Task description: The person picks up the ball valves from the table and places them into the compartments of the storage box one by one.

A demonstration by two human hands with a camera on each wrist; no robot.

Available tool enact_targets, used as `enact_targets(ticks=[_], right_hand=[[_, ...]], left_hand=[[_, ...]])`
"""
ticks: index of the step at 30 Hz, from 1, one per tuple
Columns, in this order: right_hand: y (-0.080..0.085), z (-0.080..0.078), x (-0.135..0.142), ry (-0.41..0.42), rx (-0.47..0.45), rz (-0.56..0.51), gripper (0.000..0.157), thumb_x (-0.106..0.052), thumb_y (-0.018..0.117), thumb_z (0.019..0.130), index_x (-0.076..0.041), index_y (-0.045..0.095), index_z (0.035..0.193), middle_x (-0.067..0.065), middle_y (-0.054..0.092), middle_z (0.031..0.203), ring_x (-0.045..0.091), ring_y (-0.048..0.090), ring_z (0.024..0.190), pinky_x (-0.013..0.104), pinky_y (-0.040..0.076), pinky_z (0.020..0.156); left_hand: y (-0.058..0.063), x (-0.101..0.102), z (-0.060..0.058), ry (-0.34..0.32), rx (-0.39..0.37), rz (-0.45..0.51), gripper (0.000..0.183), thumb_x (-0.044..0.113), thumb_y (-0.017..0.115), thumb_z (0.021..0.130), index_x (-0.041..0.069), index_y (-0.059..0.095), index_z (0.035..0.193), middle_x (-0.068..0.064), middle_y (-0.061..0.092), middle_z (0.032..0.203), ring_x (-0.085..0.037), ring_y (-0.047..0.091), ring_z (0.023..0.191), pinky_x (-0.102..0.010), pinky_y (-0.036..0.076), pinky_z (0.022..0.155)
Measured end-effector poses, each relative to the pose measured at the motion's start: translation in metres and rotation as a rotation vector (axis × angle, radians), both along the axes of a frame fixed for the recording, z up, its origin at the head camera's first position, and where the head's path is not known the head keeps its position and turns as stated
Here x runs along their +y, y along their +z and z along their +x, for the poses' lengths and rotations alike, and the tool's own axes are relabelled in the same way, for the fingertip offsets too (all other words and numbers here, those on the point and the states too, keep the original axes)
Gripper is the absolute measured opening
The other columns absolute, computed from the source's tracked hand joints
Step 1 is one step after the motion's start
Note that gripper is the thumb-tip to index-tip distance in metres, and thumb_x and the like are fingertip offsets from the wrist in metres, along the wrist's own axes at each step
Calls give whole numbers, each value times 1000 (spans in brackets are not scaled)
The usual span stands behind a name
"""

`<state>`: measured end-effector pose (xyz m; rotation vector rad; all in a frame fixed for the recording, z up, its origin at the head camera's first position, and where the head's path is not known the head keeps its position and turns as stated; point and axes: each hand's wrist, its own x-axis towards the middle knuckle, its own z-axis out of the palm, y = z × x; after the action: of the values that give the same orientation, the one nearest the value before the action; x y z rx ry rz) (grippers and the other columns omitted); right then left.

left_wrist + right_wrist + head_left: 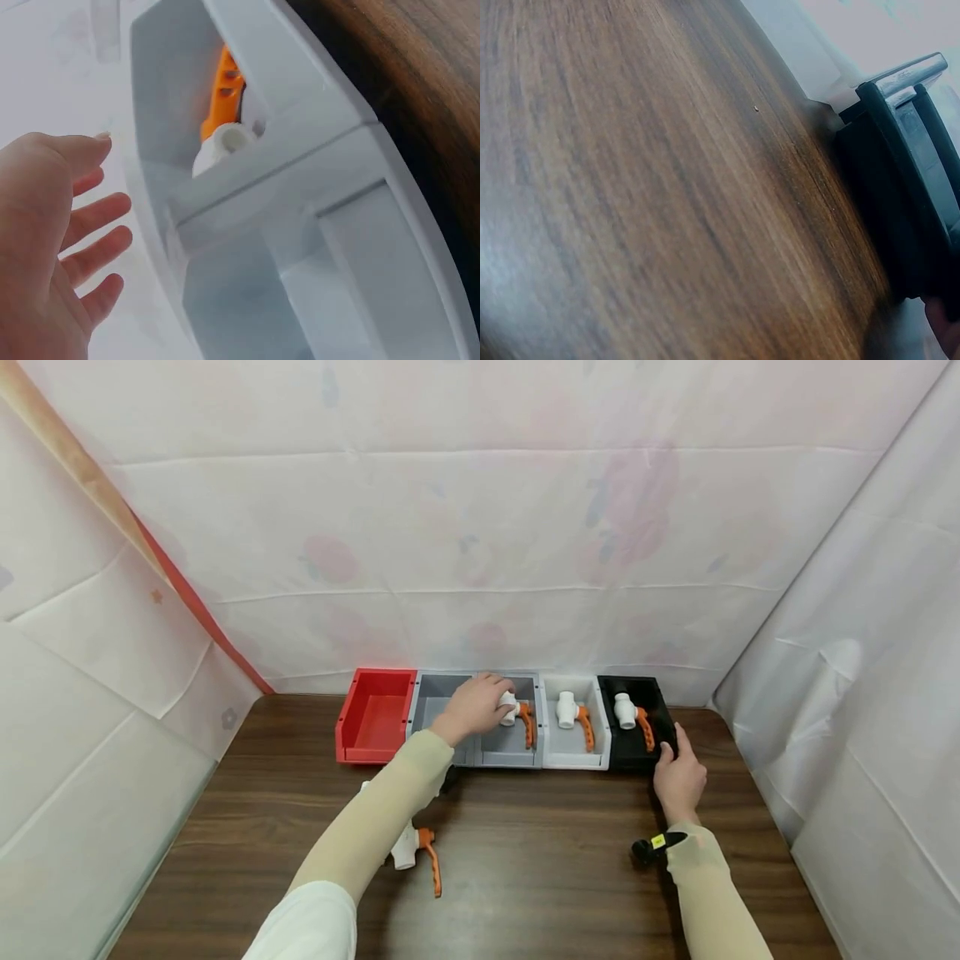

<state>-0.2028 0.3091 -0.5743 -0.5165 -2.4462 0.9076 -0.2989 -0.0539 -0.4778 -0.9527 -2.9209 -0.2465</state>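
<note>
My left hand (477,703) is over the grey bins, its fingers overlapping a white ball valve with an orange lever (528,727) in the right-hand grey bin (498,758). In the left wrist view that valve (223,105) lies inside the bin, apart from my spread, loosely bent fingers (97,221). My right hand (681,781) touches the front right corner of the black bin (633,762), thumb by the front and fingers extended along its side. Similar valves lie in the black bin (628,713) and the white bin (567,711).
A red bin (375,714) and another grey bin (432,693) form the left end of the row. Another orange-levered valve (406,848) lies on the wooden table (540,860), with white parts beside it partly hidden by my left arm. Patterned cloth (480,527) hangs behind.
</note>
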Motion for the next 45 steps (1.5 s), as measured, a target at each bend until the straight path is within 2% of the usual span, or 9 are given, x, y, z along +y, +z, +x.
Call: enact_targets(ticks=[5,11,16,23,28,34,40,45], right_hand=[[1,-1,-2,-1,2,-5,46,-18,53,103,-14,48,149,26,57,134,58,55,106,67,41,91],[2,-5,-3,3,-1,-7,46,-19,54,103,-15,49,149,25,57,134,58,55,106,67,40,91],[1,-6,-4,8,-1,-10,46,-19,54,103,-15,48,149,25,57,135,58,54,107,66,40,92],[2,-7,-5,4,11,-17,46,-18,56,102,-15,50,148,24,57,135,58,55,107,66,40,93],[-1,-7,-7,3,13,-17,46,-18,56,102,-16,50,148,24,58,134,57,55,106,66,40,92],[-4,-6,-8,-6,15,-24,46,-18,55,102,-16,50,148,24,58,134,57,56,106,65,41,92],[-4,-5,-7,-13,15,-23,47,-17,56,102,-18,49,149,24,58,134,57,56,106,66,41,91],[-5,-7,-6,-4,4,-15,47,-19,55,103,-18,48,149,23,57,135,57,56,106,66,41,90]], left_hand=[[9,-20,11,-12,32,68,30,28,66,97,12,66,123,-5,64,126,-24,54,122,-39,45,102],[17,-46,32,-10,46,167,26,24,69,94,12,69,117,-4,67,115,-21,58,104,-37,52,90],[15,-68,52,13,75,204,23,23,71,93,14,70,113,-3,67,114,-20,59,100,-37,52,88],[5,-97,83,37,124,246,21,21,72,91,13,70,111,-3,67,112,-22,59,103,-40,52,90],[-12,-121,107,82,101,276,21,20,74,90,14,70,109,-2,67,107,-19,59,95,-37,53,84],[-29,-149,130,145,79,296,19,17,77,87,14,69,103,-1,67,102,-18,59,91,-38,54,81],[-35,-162,151,234,13,307,24,16,81,83,15,70,104,1,67,104,-20,60,95,-43,55,83],[-39,-165,163,257,-32,300,27,17,82,83,15,70,106,1,66,107,-20,58,98,-42,56,84]])
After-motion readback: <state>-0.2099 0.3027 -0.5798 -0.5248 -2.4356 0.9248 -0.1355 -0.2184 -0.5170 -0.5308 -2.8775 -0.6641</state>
